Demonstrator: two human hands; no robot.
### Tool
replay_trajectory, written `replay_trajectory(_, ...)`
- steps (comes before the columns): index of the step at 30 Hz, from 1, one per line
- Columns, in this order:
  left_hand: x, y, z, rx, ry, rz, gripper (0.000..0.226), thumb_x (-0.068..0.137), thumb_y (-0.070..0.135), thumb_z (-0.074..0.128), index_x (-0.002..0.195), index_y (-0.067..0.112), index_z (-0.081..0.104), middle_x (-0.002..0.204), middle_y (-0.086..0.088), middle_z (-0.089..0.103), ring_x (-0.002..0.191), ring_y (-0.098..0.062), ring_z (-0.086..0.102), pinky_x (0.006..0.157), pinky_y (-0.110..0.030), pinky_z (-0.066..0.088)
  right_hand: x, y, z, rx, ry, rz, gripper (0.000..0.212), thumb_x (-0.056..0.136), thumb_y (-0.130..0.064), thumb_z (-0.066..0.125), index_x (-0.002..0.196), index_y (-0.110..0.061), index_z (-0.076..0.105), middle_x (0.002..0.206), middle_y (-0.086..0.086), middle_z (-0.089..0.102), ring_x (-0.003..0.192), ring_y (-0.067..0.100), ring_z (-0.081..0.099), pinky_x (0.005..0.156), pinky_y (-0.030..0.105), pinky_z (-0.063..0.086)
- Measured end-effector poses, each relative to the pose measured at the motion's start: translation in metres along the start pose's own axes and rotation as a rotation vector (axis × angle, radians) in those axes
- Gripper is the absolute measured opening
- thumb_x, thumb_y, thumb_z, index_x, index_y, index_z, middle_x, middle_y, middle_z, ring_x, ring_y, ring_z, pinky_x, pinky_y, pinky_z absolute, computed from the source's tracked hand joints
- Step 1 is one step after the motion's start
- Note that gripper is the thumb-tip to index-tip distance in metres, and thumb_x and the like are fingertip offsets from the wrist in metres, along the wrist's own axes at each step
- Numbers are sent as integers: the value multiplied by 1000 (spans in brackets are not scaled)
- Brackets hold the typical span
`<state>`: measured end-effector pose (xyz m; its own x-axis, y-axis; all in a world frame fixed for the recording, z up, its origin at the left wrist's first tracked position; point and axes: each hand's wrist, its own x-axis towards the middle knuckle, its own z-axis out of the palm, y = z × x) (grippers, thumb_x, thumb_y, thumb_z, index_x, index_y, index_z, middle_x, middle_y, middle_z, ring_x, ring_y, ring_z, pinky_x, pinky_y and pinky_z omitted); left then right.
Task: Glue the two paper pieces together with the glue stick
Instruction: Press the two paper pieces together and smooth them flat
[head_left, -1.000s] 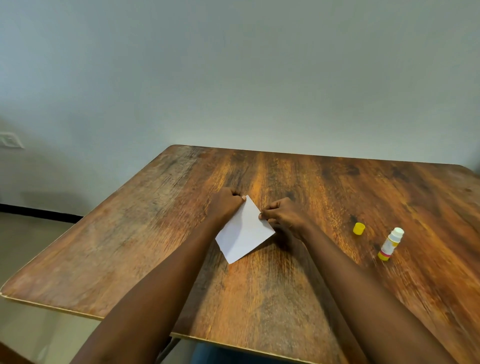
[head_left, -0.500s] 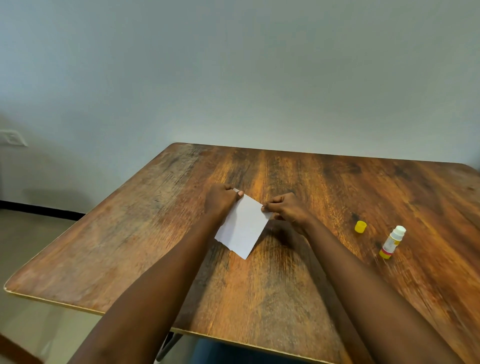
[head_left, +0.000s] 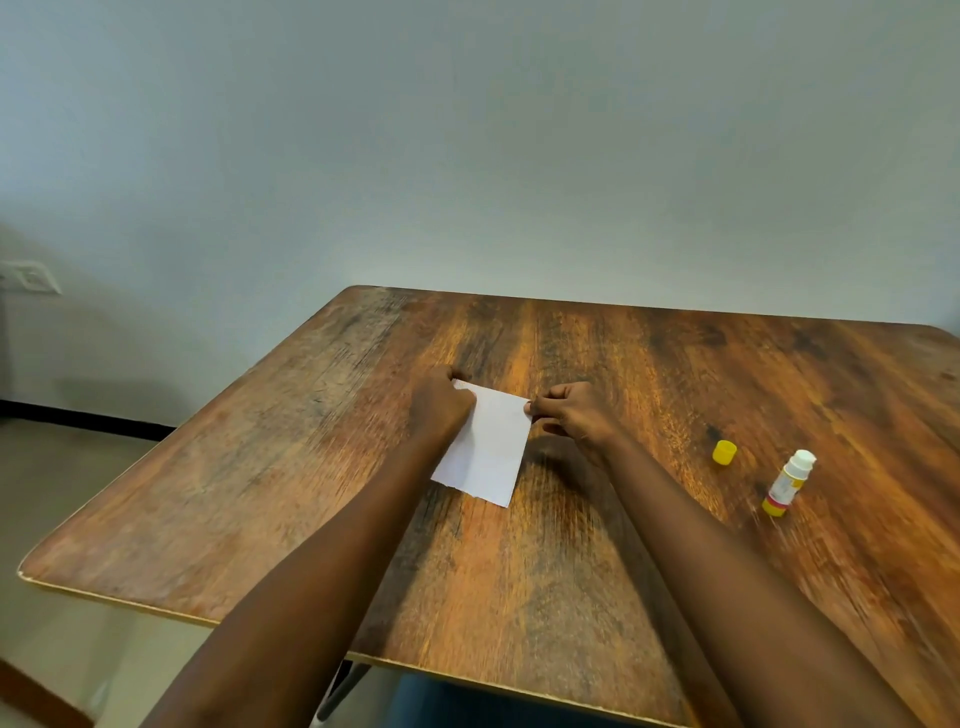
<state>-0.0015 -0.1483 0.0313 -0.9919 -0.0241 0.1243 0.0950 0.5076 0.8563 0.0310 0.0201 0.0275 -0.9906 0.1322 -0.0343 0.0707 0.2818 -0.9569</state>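
White paper (head_left: 488, 452) lies on the wooden table (head_left: 260, 493) near its middle; I cannot tell the two pieces apart, as they look like one sheet. My left hand (head_left: 439, 405) grips its far left corner with curled fingers and covers part of the left edge. My right hand (head_left: 574, 413) pinches the far right corner. To the right, the uncapped glue stick (head_left: 787, 484), white with a yellow base, lies on the table. Its yellow cap (head_left: 724, 451) sits apart, just left of it.
The table's far edge meets a plain pale wall (head_left: 467, 156). Floor (head_left: 52, 467) shows past the left edge, and a wall socket (head_left: 28, 277) sits at the far left. A table leg (head_left: 337, 691) shows under the near edge.
The paper has turned clockwise under both hands, its lower corner swinging from pointing left-down toward a squarer lie. Both hands keep their hold on the far corners. Glue stick and cap have not moved.
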Motion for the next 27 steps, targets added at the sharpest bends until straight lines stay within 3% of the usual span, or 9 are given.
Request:
replay_trajectory(2,0,2,2,139,-58,107,35,88,15,59,122,18,60,135,-7,55,125,-25,48,102,-37,41,1,-3,0,-46,-34,-20,9,82,-8,66,80,-1,71,74,0,68,65,5,63,64,24,46)
replay_trajectory(4,1,6,3,330,-120,229,30,89,27,58,119,24,64,144,-3,48,139,-28,31,115,-51,21,2,-5,0,-85,-57,-44,7,80,-6,66,76,-4,70,76,3,68,71,13,62,68,28,46)
replay_trajectory(6,2,11,5,394,-191,310,25,90,30,57,110,22,69,145,-3,46,141,-26,27,114,-51,10,3,-8,0,-113,-62,-58,7,80,-5,65,77,-1,70,75,5,68,73,15,62,67,27,47)
replay_trajectory(9,3,14,11,354,-237,311,25,91,29,56,107,16,70,144,-6,46,139,-27,28,114,-52,21,5,-10,-1,-92,-55,-65,7,80,-7,66,79,-1,70,76,4,67,72,14,62,71,29,49)
replay_trajectory(14,3,17,18,262,-153,212,24,90,23,57,103,10,72,134,-7,53,135,-30,30,110,-57,25,3,-8,2,4,-47,-59,16,82,-12,67,89,2,70,81,4,69,76,12,64,71,26,50)
replay_trajectory(17,1,18,18,193,-85,161,24,88,23,58,98,8,73,131,-7,54,134,-29,31,110,-57,24,2,-9,5,58,-20,-53,21,83,-13,67,94,5,69,90,13,70,80,17,64,74,30,51)
replay_trajectory(22,1,14,19,188,-39,103,28,89,27,56,99,6,73,130,-11,56,133,-33,31,111,-57,24,1,-11,9,80,-11,-54,17,84,-13,66,90,2,70,90,14,70,80,18,65,77,32,52)
replay_trajectory(27,3,16,17,206,22,51,31,90,34,55,103,13,73,143,-7,46,139,-33,22,114,-61,4,2,-5,14,11,-6,-19,20,84,-10,65,94,6,69,99,20,70,88,27,67,84,41,54)
